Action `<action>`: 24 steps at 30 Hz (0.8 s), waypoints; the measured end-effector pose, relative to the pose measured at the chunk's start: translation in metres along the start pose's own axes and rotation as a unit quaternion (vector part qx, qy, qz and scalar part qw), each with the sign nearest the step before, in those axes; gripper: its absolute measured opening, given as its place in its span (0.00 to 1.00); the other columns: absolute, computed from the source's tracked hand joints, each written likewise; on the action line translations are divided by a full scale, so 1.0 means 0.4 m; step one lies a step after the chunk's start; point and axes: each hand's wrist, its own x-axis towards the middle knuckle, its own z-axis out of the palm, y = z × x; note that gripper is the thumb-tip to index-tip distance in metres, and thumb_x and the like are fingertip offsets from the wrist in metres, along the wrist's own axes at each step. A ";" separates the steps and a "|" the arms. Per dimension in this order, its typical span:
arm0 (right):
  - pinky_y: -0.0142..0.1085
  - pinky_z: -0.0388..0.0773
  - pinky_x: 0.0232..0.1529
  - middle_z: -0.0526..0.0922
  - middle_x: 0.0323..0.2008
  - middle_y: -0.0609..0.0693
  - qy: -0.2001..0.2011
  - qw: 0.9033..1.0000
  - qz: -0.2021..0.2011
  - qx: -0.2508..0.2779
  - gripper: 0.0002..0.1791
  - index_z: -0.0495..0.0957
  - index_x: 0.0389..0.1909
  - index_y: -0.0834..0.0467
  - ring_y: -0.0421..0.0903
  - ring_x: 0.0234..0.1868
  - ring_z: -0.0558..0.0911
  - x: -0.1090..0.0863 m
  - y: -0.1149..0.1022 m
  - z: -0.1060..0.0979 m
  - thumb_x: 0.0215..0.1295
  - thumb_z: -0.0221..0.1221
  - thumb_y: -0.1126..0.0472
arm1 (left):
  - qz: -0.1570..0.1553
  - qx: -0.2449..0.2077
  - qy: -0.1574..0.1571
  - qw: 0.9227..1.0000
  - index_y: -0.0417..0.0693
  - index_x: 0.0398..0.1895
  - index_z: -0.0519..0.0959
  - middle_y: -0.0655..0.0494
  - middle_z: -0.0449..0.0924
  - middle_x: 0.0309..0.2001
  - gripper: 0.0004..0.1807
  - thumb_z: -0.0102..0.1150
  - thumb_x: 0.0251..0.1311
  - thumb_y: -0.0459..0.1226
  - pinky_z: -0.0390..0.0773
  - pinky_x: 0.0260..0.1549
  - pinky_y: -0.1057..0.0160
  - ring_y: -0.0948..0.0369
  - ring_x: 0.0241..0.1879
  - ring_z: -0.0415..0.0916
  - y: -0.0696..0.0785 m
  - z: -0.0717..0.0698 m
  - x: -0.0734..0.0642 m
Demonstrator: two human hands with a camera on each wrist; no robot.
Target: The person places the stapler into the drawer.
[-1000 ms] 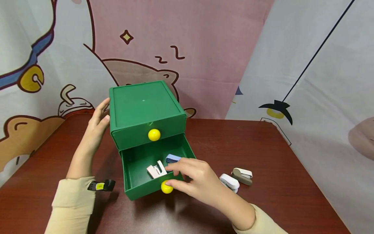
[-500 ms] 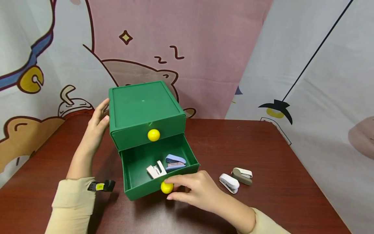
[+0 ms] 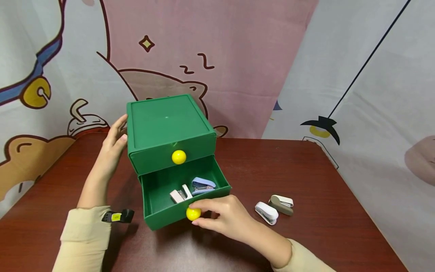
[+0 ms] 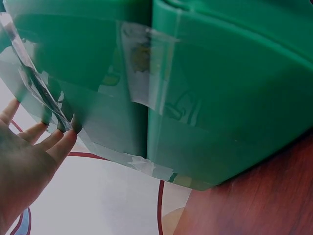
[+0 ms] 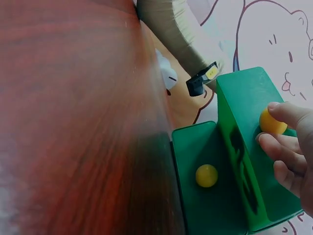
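A green two-drawer box (image 3: 166, 121) stands on the table with its lower drawer (image 3: 156, 204) pulled out. My right hand (image 3: 225, 217) pinches that drawer's yellow knob (image 3: 193, 214) between thumb and fingers; the right wrist view shows the same right hand (image 5: 293, 147) at the knob. Inside the drawer lie a white stapler (image 3: 181, 193) and a light-blue stapler (image 3: 203, 185). My left hand (image 3: 113, 145) rests against the box's left side, fingers extended. In the left wrist view, the left hand's fingertips (image 4: 68, 139) touch the side near clear tape (image 4: 41, 88).
On the table right of the box lie a white stapler (image 3: 267, 213) and an olive-and-white stapler (image 3: 281, 204), side by side. The upper drawer, with its yellow knob (image 3: 179, 157), is closed. A printed curtain (image 3: 244, 68) hangs behind the table (image 3: 272, 162).
My right hand has moved from over the light-blue stapler and the drawer's front edge onto the lower knob. The lower drawer has slid slightly inward. My left hand has stayed in place.
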 end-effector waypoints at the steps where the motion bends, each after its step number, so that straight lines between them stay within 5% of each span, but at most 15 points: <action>1: 0.19 0.72 0.29 0.85 0.33 0.44 0.000 1.000 0.008 0.004 0.17 0.83 0.44 0.56 0.32 0.31 0.80 0.005 0.003 0.001 0.52 0.72 0.62 | 0.000 -0.002 0.001 1.000 0.53 0.75 0.54 0.48 0.48 0.73 0.32 0.48 0.69 0.44 0.52 0.62 0.54 0.55 0.69 0.47 0.000 0.000 0.000; 24: 0.23 0.71 0.23 0.86 0.35 0.45 0.048 0.993 0.105 -0.001 0.16 0.85 0.45 0.55 0.32 0.28 0.80 0.109 0.111 0.058 0.53 0.70 0.62 | 0.005 -0.003 -0.004 1.000 0.53 0.75 0.54 0.48 0.48 0.73 0.33 0.48 0.69 0.44 0.52 0.62 0.54 0.54 0.69 0.47 -0.003 -0.004 0.002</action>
